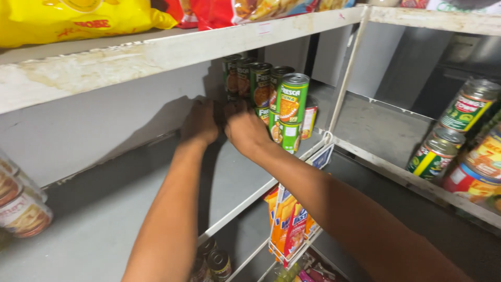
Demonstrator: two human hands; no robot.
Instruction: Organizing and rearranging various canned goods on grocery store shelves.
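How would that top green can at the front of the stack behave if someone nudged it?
The top green can stands upright on another can, so a nudge would probably topple it. Being round, it would likely roll along the shelf. Its metal body looks rigid, not fragile.

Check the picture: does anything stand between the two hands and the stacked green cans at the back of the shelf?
Nothing visible does. The left hand and right hand already reach the green cans on the grey shelf; the fingertips are in shadow.
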